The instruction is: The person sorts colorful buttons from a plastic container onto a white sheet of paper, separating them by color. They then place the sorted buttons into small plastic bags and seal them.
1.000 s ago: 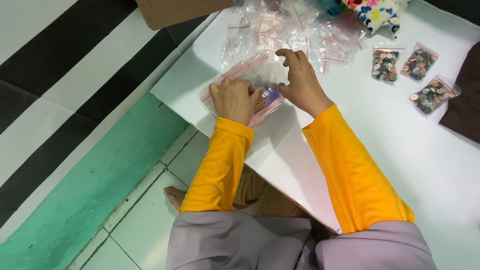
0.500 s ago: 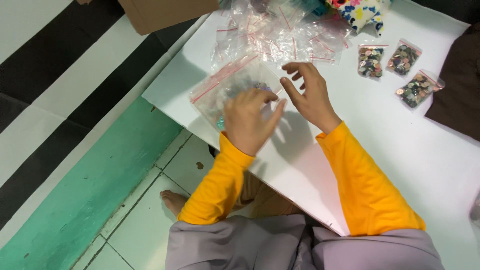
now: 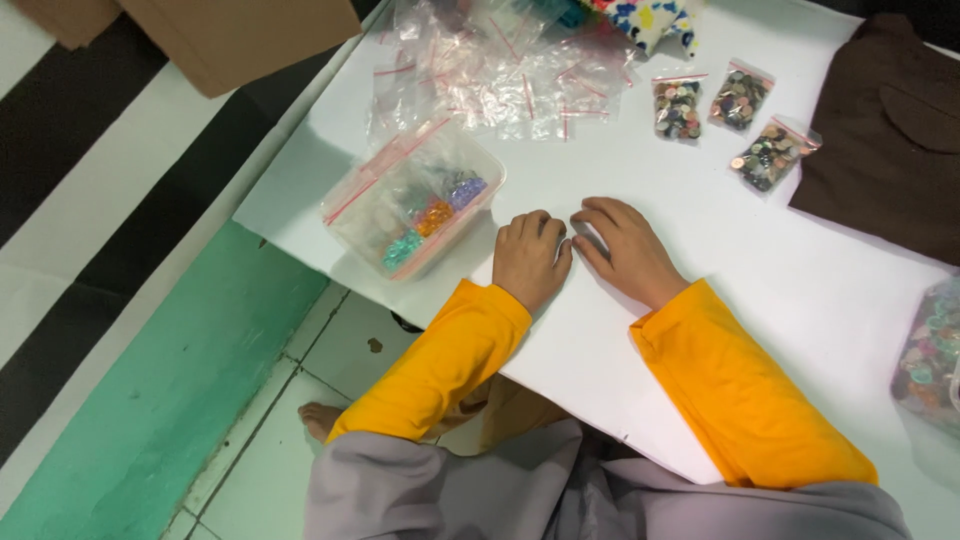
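My left hand (image 3: 530, 255) rests on the white table (image 3: 800, 280) with its fingers curled under and nothing in it. My right hand (image 3: 628, 248) lies flat beside it, fingers spread a little, also holding nothing. Left of my left hand stands a clear plastic tub (image 3: 420, 205) with teal, orange and purple beads inside. A clear zip bag with a red seal strip (image 3: 375, 175) lies over the tub. Neither hand touches the tub.
A heap of empty clear zip bags (image 3: 500, 65) lies at the table's far side. Three small filled bags (image 3: 735, 115) sit to the right of it. Brown cloth (image 3: 885, 130) covers the far right. A bag of mixed beads (image 3: 930, 360) is at the right edge. Cardboard (image 3: 230, 35) lies top left.
Both hands let go of the bag and tub and came back toward me, settling on the table. The tub now stands alone at the left.
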